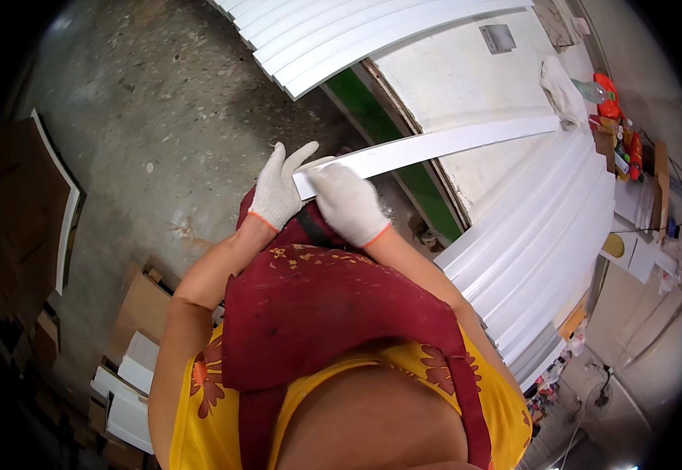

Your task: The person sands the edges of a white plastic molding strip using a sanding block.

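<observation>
The white strip (pixel 427 150) slopes from its near left end, just in front of the apron (pixel 333 301), to its far right end at the white cloth (pixel 562 94) on the desk (pixel 466 90). The left hand (pixel 280 188) is at the near end: its grip is opened wide, fingers spread, palm against or just behind the strip; contact cannot be confirmed. The right hand (pixel 347 205) lies over the strip just right of that end: its grip is curled, fingers bent down on the upper face, but blur and the hidden underside prevent telling whether it is clamped. For good handling, support the near end from below with the left palm, apply light, even pressure with the right fingers, and hold the strip straight, since a long thin piece is likely to flex between its supports. Check the far end for snagging on the cloth. To the right, a stack of white slats (pixel 537 227) lies alongside the strip and limits sideways swing; a second stack (pixel 317 39) overhangs on the far left. A clear bottle (pixel 592 91) and a red item (pixel 607 102) stand beyond the cloth and could be knocked if the strip is pushed outward
</observation>
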`<state>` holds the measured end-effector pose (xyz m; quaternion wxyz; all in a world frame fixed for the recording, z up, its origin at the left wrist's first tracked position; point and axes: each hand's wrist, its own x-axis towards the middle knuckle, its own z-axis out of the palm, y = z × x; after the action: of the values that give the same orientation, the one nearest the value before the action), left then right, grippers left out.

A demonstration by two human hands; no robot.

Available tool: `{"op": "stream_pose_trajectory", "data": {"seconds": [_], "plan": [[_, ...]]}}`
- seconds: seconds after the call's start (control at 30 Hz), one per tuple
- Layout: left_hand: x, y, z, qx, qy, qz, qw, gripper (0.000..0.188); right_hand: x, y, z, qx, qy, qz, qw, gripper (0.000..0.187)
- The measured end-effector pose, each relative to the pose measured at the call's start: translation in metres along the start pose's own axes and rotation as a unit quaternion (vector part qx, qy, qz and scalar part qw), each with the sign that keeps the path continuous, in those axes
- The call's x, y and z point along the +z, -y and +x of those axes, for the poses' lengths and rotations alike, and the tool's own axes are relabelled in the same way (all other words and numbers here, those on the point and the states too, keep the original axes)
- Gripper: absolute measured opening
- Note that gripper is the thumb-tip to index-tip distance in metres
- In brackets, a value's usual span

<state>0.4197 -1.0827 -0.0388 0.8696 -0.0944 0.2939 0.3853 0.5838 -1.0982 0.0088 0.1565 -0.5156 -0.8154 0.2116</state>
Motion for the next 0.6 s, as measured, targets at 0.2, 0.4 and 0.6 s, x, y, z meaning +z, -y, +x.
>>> {"op": "stream_pose_trajectory", "data": {"seconds": [0.2,0.4,0.6], "plan": [[0.000,0.004,-0.004,-0.031,-0.018,-0.048,0.998,0.087,-0.071,-0.113,-0.013,0.224,-0.125,-0.113,0.960,0.023],[-0.008,0.008,0.005,-0.046,0.028,-0.055,0.997,0.092,-0.020,-0.031,0.004,0.049,-0.066,-0.175,0.981,0.022],[-0.030,0.016,0.014,-0.037,0.042,-0.047,0.997,0.100,0.013,0.026,0.023,-0.017,0.031,-0.087,0.996,0.028]]}}
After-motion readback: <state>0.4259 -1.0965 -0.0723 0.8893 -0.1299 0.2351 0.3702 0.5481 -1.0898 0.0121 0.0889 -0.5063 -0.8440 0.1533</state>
